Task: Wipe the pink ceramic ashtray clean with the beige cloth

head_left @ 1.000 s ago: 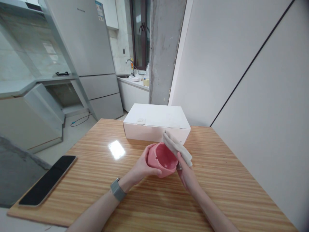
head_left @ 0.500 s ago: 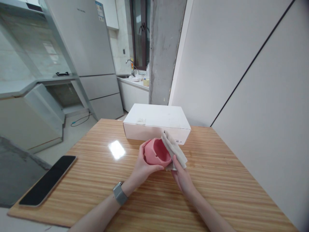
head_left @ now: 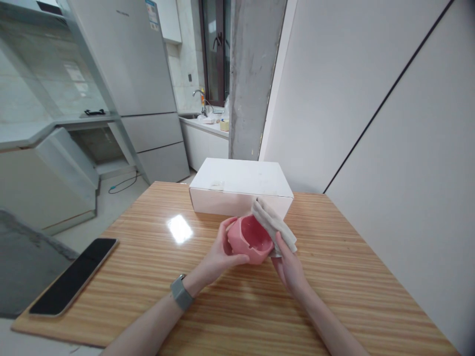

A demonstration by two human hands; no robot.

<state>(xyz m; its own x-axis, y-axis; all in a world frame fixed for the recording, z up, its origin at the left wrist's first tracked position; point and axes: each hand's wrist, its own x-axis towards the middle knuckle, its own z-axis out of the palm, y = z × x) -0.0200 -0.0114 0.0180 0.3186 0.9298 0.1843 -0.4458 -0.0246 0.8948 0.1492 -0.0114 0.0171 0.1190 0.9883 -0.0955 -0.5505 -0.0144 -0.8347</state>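
My left hand point(head_left: 222, 252) is closed around the left side of a pink ashtray point(head_left: 247, 244), a deep, angular bowl with a small notch in its rim. The ashtray is tilted, so its hollow inside faces up and to the right. A folded light grey cloth point(head_left: 274, 225) is gripped in my right hand point(head_left: 289, 264), thumb on top. The cloth lies against the ashtray's right side and rim. The fingers of my right hand behind the cloth are partly hidden. Both hands are over the wooden table point(head_left: 334, 277).
A white cardboard box point(head_left: 241, 178) stands just beyond my hands. At the table's left edge lies a dark, flat phone-like slab point(head_left: 74, 277). A white wall point(head_left: 371, 99) borders the right side. A fridge point(head_left: 129, 59) and a sink counter point(head_left: 206, 141) are farther back.
Both hands, with the ashtray and the cloth, have shifted slightly to the right. The ashtray has turned a little, showing more of its inside.
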